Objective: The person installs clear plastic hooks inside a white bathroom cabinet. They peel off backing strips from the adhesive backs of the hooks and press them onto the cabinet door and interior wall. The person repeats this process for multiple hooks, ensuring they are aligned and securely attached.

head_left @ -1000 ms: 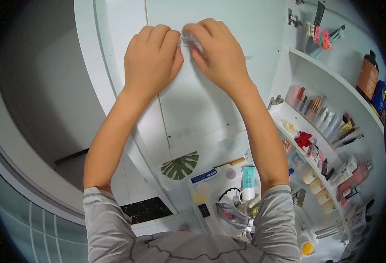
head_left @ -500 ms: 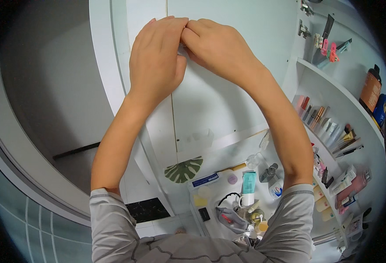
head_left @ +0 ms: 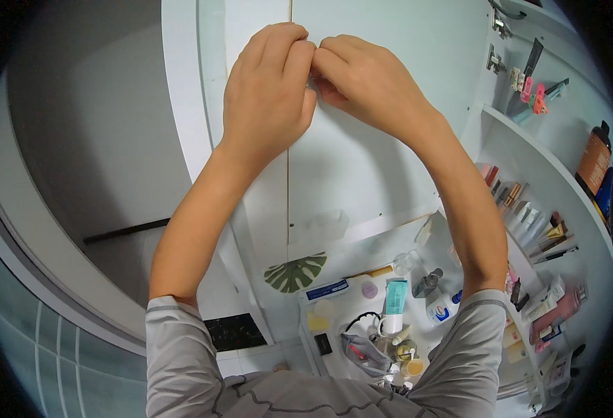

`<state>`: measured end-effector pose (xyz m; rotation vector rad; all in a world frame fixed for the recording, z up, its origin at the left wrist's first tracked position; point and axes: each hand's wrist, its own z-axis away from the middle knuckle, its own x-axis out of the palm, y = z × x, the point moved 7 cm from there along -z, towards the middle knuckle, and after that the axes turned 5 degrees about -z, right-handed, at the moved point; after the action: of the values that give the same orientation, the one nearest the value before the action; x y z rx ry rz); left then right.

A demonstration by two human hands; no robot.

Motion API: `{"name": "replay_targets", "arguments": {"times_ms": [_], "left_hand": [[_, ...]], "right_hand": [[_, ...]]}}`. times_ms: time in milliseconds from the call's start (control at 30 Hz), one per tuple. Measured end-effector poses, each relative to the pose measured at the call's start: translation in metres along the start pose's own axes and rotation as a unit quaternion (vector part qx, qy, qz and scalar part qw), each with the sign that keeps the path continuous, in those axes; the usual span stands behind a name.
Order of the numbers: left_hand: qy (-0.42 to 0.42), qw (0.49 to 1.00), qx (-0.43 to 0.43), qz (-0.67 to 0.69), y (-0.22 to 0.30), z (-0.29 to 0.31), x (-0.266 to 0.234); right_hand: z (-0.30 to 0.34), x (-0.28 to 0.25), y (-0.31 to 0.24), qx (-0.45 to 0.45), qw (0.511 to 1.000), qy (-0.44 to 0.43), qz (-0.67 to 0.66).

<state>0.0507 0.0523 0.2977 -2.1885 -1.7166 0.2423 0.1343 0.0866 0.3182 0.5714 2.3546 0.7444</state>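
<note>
Both arms reach up in front of a white cabinet panel [head_left: 362,153]. My left hand [head_left: 268,90] shows its back, with the fingers bent together and curled over at the tips. Close beside it, my right hand [head_left: 365,80] is closed, its thumb and index finger pinched toward the left fingertips. Whatever lies between the fingers is hidden behind the hands. A thin seam [head_left: 289,188] in the panel runs downward below them.
On the right, an open cabinet's shelf [head_left: 529,143] carries bottles and clips, with cosmetic tubes lower down. A cluttered white counter [head_left: 334,317] lies below, with a teal tube [head_left: 395,298] and a grey pouch [head_left: 365,354]. A doorway frame [head_left: 181,90] stands at left.
The whole view has shifted, so the panel and both hands sit slightly farther right. My left fingers are more curled, and a narrow gap shows between the hands.
</note>
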Motion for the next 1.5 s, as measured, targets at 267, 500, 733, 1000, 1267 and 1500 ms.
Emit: {"name": "replay_targets", "arguments": {"times_ms": [267, 500, 733, 1000, 1267, 1500], "left_hand": [[0.057, 0.995, -0.024, 0.082, -0.006, 0.004, -0.014], [0.093, 0.988, -0.035, 0.120, -0.010, 0.006, -0.017], [0.070, 0.992, -0.035, 0.102, -0.005, 0.000, -0.016], [0.004, 0.998, -0.042, 0.051, -0.001, 0.003, -0.007], [0.052, 0.998, -0.020, -0.039, 0.003, 0.002, 0.001], [0.018, 0.997, -0.017, -0.068, 0.003, -0.002, 0.000]], "right_hand": [[0.006, -0.007, -0.005, 0.073, 0.995, 0.062, -0.005], [0.006, 0.011, -0.019, 0.129, 0.983, 0.131, 0.029], [0.002, 0.016, -0.014, 0.150, 0.972, 0.177, 0.045], [0.012, 0.018, -0.014, 0.127, 0.963, 0.227, 0.073], [0.011, 0.014, -0.010, 0.135, 0.964, 0.223, 0.050], [0.009, 0.014, -0.013, 0.132, 0.966, 0.220, 0.033]]}}
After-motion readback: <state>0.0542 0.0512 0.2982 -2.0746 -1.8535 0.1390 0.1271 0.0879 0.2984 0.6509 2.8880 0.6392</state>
